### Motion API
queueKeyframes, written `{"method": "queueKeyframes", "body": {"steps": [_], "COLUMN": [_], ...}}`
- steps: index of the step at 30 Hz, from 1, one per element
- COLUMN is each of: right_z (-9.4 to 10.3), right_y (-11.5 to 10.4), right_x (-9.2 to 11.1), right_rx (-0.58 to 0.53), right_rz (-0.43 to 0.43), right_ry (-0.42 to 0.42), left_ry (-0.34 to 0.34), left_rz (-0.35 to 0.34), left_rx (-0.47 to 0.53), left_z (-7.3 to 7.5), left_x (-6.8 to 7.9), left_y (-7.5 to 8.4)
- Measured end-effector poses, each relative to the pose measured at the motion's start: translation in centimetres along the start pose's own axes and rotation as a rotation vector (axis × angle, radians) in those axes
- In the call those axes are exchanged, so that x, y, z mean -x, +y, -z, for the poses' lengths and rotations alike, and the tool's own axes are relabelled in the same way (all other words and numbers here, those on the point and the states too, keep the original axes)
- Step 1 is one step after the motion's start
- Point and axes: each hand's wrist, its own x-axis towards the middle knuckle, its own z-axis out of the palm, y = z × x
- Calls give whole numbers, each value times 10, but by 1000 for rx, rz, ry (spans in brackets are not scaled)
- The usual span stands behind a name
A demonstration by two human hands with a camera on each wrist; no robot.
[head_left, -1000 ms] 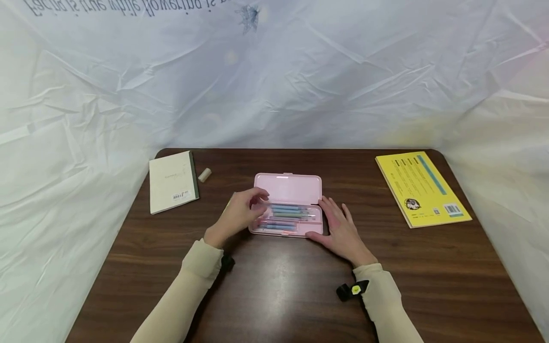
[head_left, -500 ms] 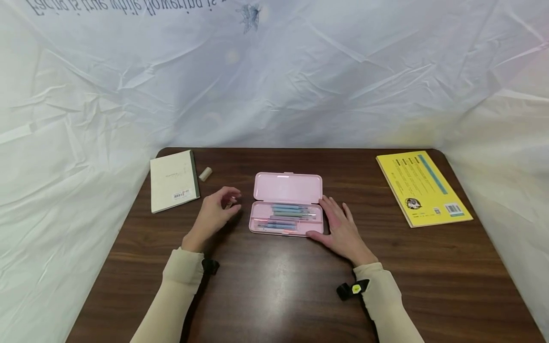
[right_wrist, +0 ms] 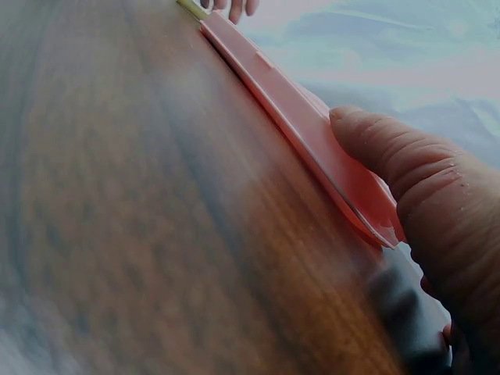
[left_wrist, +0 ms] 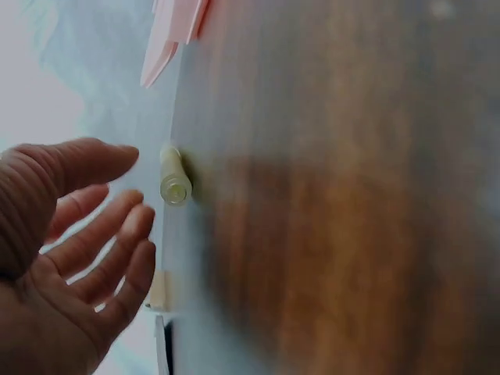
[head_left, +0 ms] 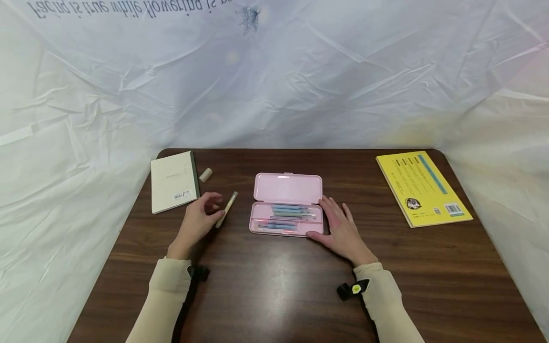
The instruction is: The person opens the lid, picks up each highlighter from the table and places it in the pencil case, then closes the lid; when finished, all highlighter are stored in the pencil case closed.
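A pale yellow, pen-like stick (head_left: 226,209) lies slantwise on the table, with its round clear end towards the camera in the left wrist view. Just left of it is my left hand (head_left: 198,220), fingers loosely bent and nothing between them; the left wrist view shows a gap between thumb and stick. An open pink pencil case (head_left: 318,227) has its lid laid back and several blue and green pens (head_left: 288,210) in its two compartments. My right hand (head_left: 343,232) rests at the case's right end, thumb at the front corner and straight fingers along the side.
A cream notebook (head_left: 173,178) with a dark green spine lies at the back left, a small beige cylinder (head_left: 206,175) beside it. At the back right lies a yellow book (head_left: 422,190). White cloth (head_left: 300,95) hangs behind the brown table (head_left: 274,295).
My left hand has moved left, away from the pencil case. The yellow stick now shows on the table beside it. The right hand and the case have stayed put.
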Motion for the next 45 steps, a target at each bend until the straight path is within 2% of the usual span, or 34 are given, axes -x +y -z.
{"method": "queueKeyframes", "body": {"steps": [3, 6, 15, 22, 29, 35, 40, 45], "right_z": [0, 0, -1, 0, 0, 1, 2, 2], "right_y": [0, 0, 1, 1, 0, -1, -2, -2], "right_x": [0, 0, 0, 0, 1, 0, 0, 0], "right_rx": [4, 7, 4, -2, -17, -13, -7, -12], "right_rz": [2, 1, 14, -1, 0, -1, -9, -8], "right_ry": [0, -3, 19, -1, 6, 0, -11, -13], "left_ry": [7, 12, 3, 38, 79, 74, 83, 89], "left_rz": [29, 27, 37, 44, 50, 44, 30, -18], "left_rx": [-18, -16, -35, -41, -70, -88, -90, -56], "left_z": [1, 1, -11, -16, -13, -9, -9, -13], "left_x": [4, 8, 10, 5, -3, -10, -15, -17], "left_y": [-6, -9, -5, -5, -8, -8, -2, 14]}}
